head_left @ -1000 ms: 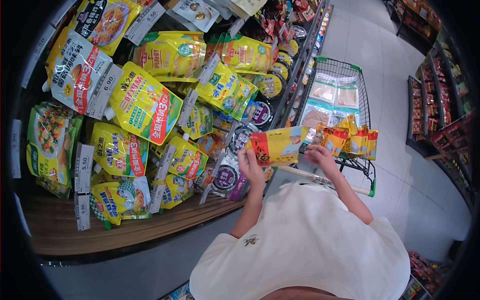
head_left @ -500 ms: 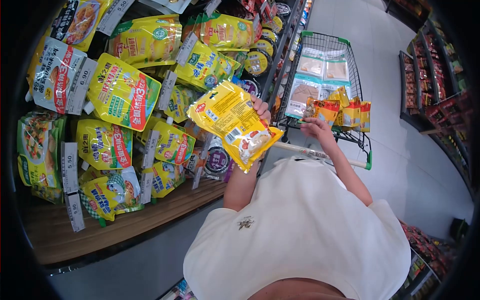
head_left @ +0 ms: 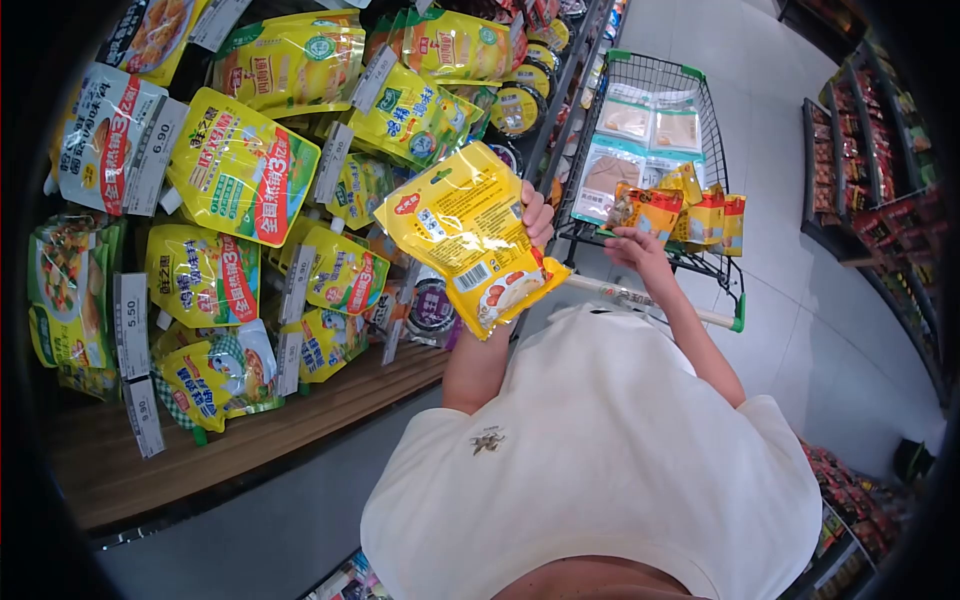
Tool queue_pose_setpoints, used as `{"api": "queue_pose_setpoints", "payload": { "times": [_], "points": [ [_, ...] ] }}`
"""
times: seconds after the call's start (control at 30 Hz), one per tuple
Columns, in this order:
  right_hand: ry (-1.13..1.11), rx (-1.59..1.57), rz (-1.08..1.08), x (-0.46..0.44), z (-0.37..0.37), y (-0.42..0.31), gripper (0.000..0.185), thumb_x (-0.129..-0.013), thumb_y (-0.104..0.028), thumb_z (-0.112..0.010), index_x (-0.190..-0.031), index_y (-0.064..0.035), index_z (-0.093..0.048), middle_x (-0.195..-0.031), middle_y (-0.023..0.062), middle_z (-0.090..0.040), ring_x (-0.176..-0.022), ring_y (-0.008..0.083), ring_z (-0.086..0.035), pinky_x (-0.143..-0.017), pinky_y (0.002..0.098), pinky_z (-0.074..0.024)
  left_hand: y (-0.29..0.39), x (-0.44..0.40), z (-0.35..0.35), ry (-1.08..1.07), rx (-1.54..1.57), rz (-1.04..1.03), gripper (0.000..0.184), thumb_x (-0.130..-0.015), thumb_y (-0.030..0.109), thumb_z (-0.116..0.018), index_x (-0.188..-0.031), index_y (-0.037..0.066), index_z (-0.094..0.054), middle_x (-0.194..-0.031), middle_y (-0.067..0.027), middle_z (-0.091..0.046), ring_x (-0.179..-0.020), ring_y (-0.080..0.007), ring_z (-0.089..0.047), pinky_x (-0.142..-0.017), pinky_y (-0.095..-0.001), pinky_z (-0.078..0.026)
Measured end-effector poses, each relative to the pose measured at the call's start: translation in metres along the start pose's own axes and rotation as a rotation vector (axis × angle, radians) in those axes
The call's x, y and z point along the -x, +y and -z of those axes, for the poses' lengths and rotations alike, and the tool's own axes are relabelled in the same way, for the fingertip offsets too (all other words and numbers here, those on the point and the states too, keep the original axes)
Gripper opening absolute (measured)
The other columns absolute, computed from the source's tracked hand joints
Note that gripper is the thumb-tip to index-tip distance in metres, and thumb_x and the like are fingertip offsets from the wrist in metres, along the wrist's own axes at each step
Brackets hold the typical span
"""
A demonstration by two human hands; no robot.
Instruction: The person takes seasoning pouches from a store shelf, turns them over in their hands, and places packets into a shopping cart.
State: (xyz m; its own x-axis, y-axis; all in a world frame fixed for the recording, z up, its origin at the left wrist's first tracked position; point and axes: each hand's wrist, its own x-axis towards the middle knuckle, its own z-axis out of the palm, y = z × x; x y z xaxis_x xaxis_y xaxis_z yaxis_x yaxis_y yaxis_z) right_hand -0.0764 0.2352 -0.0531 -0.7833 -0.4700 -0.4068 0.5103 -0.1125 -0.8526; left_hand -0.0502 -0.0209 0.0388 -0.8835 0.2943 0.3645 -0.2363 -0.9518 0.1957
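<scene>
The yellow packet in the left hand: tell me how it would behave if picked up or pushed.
The yellow packet would probably flex, since its surface is creased and its lower edge crumpled. It may feel slippery, given its glossy sheen. Being flat and roughly rectangular, it would likely slide rather than roll if pushed.

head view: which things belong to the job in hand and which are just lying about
Part of the job:
yellow packet, in the left hand
shopping cart, near the right hand
packets in it

Just lying about:
shelf pouches
price tags
round tubs

Shop: price tags point(head_left: 132, 325), shopping cart point(head_left: 713, 140)
</scene>
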Motion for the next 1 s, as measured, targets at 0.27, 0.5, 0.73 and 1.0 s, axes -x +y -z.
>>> {"api": "queue_pose_setpoints", "payload": {
  "times": [0.27, 0.5, 0.73, 1.0],
  "points": [
    [-0.003, -0.003, -0.002, -0.002, -0.005, -0.001, 0.032, -0.096, -0.013, -0.049, -0.125, -0.0004, -0.053, -0.111, 0.0108, -0.066, -0.099, 0.0165, -0.065, -0.086, 0.0289, -0.0500, -0.004, 0.004, 0.000, -0.048, 0.068, 0.040, 0.034, -0.094, 0.035, -0.055, -0.099, 0.003, -0.046, -0.076, -0.0061, -0.047, -0.070, -0.0183, -0.048, -0.063, -0.0315, -0.043],
    [-0.004, -0.028, 0.010, -0.005, -0.003, 0.002, 0.031, -0.097, -0.014, -0.049, -0.124, -0.0008, -0.053, -0.110, 0.0105, -0.067, -0.098, 0.0162, -0.065, -0.087, 0.0290, -0.0503, -0.007, 0.007, -0.003, -0.099, 0.052, 0.102, 0.034, -0.095, 0.037, -0.055, -0.095, 0.005, -0.044, -0.072, -0.0047, -0.046, -0.067, -0.0175, -0.047, -0.061, -0.0305, -0.042],
    [0.000, 0.010, 0.011, -0.006, -0.005, -0.004, 0.030, -0.098, -0.015, -0.048, -0.124, -0.0019, -0.053, -0.111, 0.0109, -0.067, -0.100, 0.0174, -0.065, -0.089, 0.0303, -0.0507, -0.007, 0.010, -0.002, -0.104, 0.054, 0.115, 0.033, -0.096, 0.038, -0.054, -0.092, 0.007, -0.042, -0.070, -0.0033, -0.044, -0.065, -0.0163, -0.046, -0.060, -0.0301, -0.041],
    [0.016, 0.001, 0.000, -0.008, -0.004, -0.005, 0.031, -0.097, -0.014, -0.048, -0.125, -0.0018, -0.053, -0.111, 0.0110, -0.067, -0.100, 0.0163, -0.065, -0.087, 0.0288, -0.0503, -0.009, 0.025, 0.012, -0.095, 0.109, 0.111, 0.039, -0.092, 0.041, -0.058, -0.097, 0.005, -0.044, -0.071, -0.0049, -0.045, -0.066, -0.0181, -0.046, -0.060, -0.0305, -0.042]
  ]
}}
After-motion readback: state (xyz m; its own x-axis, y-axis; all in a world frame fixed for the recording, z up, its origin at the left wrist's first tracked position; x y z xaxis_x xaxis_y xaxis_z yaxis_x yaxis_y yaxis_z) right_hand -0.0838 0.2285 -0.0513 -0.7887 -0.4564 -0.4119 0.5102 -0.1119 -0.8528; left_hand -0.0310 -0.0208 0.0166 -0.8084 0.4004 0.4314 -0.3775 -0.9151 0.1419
